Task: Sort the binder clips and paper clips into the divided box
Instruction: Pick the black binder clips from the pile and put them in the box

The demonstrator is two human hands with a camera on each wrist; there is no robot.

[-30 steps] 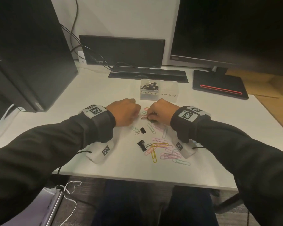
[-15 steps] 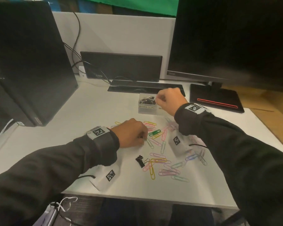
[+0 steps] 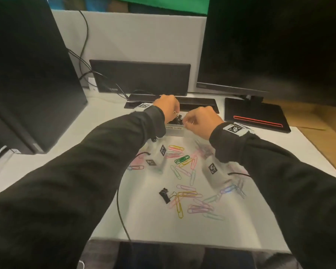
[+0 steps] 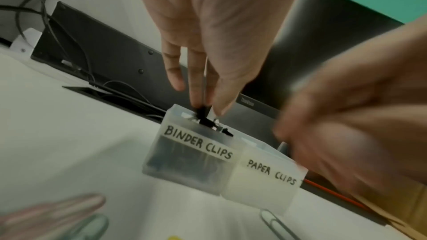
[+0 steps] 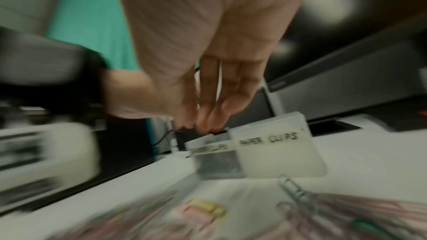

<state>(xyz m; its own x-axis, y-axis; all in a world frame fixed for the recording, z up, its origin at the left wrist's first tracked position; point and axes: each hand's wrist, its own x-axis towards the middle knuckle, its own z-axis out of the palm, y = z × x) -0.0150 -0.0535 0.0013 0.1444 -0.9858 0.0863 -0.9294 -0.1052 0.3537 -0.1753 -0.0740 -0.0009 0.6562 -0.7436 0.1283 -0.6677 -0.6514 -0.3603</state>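
Both hands [image 3: 184, 117] over divided box [image 4: 265, 174]

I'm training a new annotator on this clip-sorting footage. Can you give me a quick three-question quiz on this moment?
1. True or false: the left hand pinches a black binder clip over the BINDER CLIPS compartment.
2. How many binder clips show loose on the desk in the head view? A none, B one, C five.
3. Fill in: the other compartment of the divided box is labelled ____.
Key: 1 true; 2 B, the loose binder clip; 3 PAPER CLIPS.
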